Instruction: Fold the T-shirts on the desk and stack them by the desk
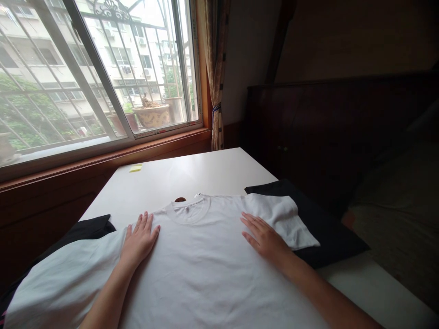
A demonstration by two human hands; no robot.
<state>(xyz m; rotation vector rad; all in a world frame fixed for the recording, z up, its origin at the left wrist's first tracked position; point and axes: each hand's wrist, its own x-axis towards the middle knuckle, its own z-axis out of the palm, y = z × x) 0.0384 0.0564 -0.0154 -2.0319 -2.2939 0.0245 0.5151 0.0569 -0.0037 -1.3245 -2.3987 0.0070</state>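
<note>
A white T-shirt (199, 274) lies spread on a white table (192, 173), its round collar pointing away from me and light wrinkles across its front. My left hand (140, 238) rests flat on the shirt left of the collar, fingers spread, holding nothing. On the right shoulder area, my right hand (262, 235) also lies flat with its fingers apart. The right sleeve lies over a dark cloth (329, 233); the left sleeve partly covers another dark cloth (85, 228).
A small brown round object (180, 199) sits just beyond the collar. A yellow note (136, 168) is at the table's far left corner. Behind the table are a barred window, a tied curtain (216, 82) and dark furniture (295, 132) on the right.
</note>
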